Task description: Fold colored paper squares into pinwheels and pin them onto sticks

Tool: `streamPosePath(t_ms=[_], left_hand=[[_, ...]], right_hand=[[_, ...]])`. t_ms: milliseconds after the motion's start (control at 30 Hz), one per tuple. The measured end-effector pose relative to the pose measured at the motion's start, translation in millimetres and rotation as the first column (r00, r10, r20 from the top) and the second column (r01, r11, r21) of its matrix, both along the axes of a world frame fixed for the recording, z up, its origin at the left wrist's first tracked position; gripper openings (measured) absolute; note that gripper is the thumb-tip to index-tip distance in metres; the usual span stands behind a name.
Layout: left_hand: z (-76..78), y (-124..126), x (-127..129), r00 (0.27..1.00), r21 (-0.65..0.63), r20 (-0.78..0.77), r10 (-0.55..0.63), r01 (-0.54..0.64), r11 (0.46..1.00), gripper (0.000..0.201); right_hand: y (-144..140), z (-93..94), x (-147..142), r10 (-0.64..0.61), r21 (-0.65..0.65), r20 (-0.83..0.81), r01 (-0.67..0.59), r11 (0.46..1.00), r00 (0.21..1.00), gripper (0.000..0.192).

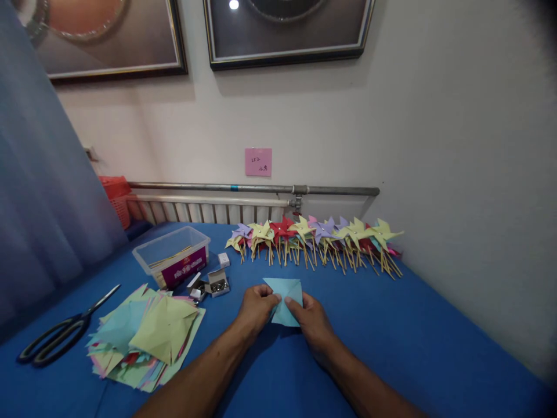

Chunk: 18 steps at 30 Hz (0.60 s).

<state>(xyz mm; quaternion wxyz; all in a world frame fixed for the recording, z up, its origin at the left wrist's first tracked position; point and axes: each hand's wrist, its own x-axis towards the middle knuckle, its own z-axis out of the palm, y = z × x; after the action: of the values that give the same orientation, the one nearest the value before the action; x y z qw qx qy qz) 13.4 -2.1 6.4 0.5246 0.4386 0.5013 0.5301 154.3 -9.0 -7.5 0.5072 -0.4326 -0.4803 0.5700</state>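
Left hand and right hand pinch blue paper between them; light, even thumb pressure should avoid stray creases. A paper pile lies left of both.

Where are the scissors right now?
In the head view, the scissors lie on the blue table at the lower left, just left of the paper pile, with their tips pointing away from the person.

Smooth, matt paper sheet
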Motion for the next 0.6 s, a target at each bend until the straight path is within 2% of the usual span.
streamPosePath(t_ms=[233,433,600], left_hand=[[-1.6,-0.6,0.2,1.000,-0.012,-0.003,-0.007,0.007,1.000,0.029],[-1.5,-0.9,-0.6,0.998,-0.002,-0.065,0.001,-0.001,1.000,0.031],[0.5,-1.5,0.0,0.998,-0.010,-0.058,-0.014,0.013,1.000,0.028]], right_hand=[[-3.9,9.2,-1.5,-0.010,-0.021,-0.074,0.009,1.000,0.997,0.041],[-1.2,8.2,-1.4,-0.022,-0.043,-0.245,0.012,0.999,0.969,0.031],[-2.9,12.5,-1.2,-0.050,-0.079,-0.329,0.026,0.997,0.943,0.032]])
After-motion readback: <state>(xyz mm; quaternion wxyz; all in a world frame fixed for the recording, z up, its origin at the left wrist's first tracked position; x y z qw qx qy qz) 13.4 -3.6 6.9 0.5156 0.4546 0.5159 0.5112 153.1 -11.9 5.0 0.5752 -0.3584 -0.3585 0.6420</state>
